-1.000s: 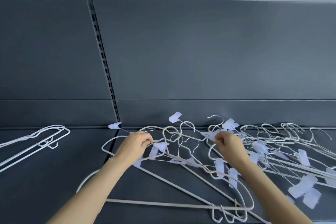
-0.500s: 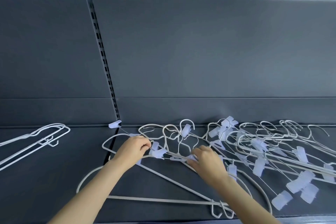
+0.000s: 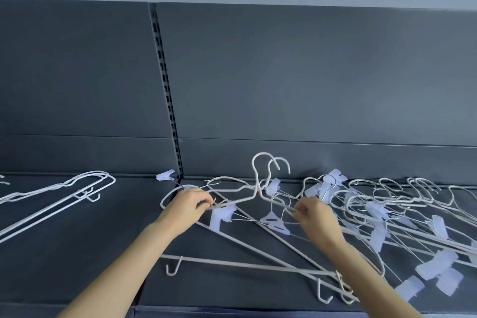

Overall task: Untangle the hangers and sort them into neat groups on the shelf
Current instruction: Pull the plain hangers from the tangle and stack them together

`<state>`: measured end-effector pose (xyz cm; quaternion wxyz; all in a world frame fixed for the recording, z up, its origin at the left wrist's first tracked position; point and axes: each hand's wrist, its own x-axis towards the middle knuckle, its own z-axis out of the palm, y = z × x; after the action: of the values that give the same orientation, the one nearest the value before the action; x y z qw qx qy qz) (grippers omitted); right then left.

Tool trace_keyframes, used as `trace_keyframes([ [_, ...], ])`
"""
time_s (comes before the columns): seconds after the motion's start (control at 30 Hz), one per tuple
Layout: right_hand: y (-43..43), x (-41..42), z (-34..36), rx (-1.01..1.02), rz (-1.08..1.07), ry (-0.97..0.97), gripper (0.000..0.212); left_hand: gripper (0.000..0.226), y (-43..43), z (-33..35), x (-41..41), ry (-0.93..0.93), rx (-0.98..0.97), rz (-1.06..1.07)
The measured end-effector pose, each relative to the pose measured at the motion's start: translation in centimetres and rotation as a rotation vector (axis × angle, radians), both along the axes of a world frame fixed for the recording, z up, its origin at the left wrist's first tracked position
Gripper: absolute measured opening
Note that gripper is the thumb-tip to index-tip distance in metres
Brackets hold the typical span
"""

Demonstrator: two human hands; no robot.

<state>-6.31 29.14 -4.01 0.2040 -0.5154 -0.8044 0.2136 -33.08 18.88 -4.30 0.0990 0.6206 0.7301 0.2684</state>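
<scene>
A tangle of white wire hangers [image 3: 366,212], many with pale plastic clips, covers the right half of the dark grey shelf [image 3: 77,253]. My left hand [image 3: 189,205] pinches the left shoulder of two plain white hangers [image 3: 254,188]. My right hand [image 3: 313,215] grips their right shoulder wire. The two hooks stand raised above the pile, in front of the back panel. Their long bottom bars run toward the shelf's front edge. A neat group of plain white hangers [image 3: 59,195] lies flat at the far left.
A slotted upright [image 3: 167,100] divides the grey back panel. A loose pale clip [image 3: 165,175] lies at its foot. Clip hangers [image 3: 438,268] spread to the right edge of view. The shelf's front lip [image 3: 232,313] runs along the bottom.
My right hand shifted left then back right and took hold of the hanger wire. Both hands have lifted the two plain hangers, so their hooks now stand above the pile. The view moved slightly.
</scene>
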Motion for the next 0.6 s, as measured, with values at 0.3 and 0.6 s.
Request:
trace_keyframes([
  [0.3,1.3,3.6,2.3,-0.039,-0.013,0.204,0.016,0.017,2.2,1.7,0.7,-0.099,0.039,0.088],
  [0.6,0.9,6.4,2.4,-0.026,-0.086,0.304,0.007,0.017,6.2,3.3,3.0,-0.258,-0.033,0.118],
])
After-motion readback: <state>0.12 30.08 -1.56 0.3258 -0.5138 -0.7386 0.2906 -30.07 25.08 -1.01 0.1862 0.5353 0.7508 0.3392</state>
